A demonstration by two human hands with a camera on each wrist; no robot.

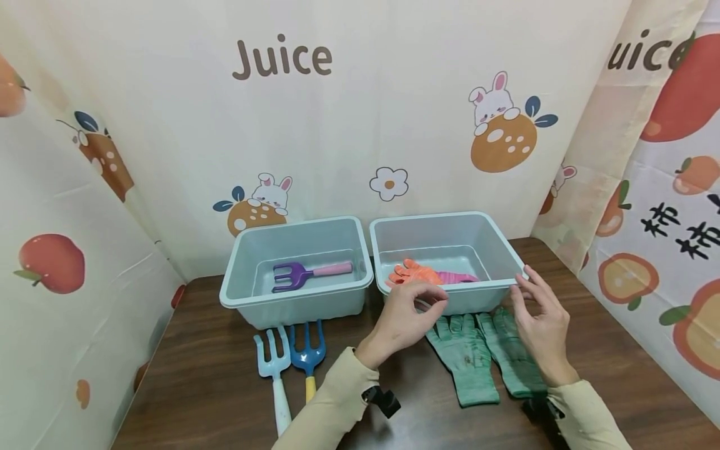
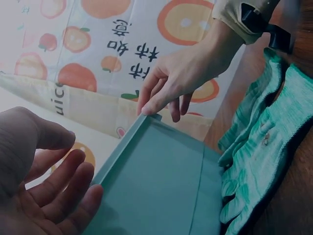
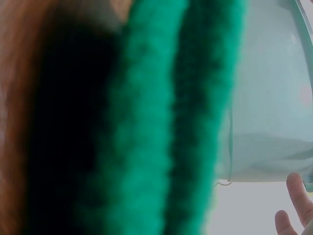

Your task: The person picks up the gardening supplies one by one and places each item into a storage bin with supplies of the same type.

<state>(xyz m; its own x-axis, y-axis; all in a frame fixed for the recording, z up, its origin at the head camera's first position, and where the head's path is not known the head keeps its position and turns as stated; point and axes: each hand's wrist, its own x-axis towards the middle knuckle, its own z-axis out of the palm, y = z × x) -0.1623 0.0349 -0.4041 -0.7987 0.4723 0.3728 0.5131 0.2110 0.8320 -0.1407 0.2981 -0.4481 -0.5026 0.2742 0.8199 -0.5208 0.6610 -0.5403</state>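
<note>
The right-hand pale blue plastic bin [image 1: 450,300] holds an orange and pink pair of gloves [image 1: 427,274]. At its front right corner is my right hand [image 1: 542,328], pinching the rim between thumb and fingers. My left hand [image 1: 407,319] hovers by the front left part of this bin, fingers loosely bent and nothing in them; in the left wrist view it [image 2: 49,181] is apart from the rim. Green knitted gloves [image 1: 467,362] lie side by side on the table before the bin, partly under my right hand. They blur across the right wrist view.
Left of it stands a matching bin [image 1: 304,300] with a purple hand fork [image 1: 298,275] inside. A light blue hand fork [image 1: 274,362] and a blue one with a yellow handle [image 1: 307,357] lie in front, on the brown table [image 1: 191,375]. Printed curtains [image 1: 349,125] surround the table.
</note>
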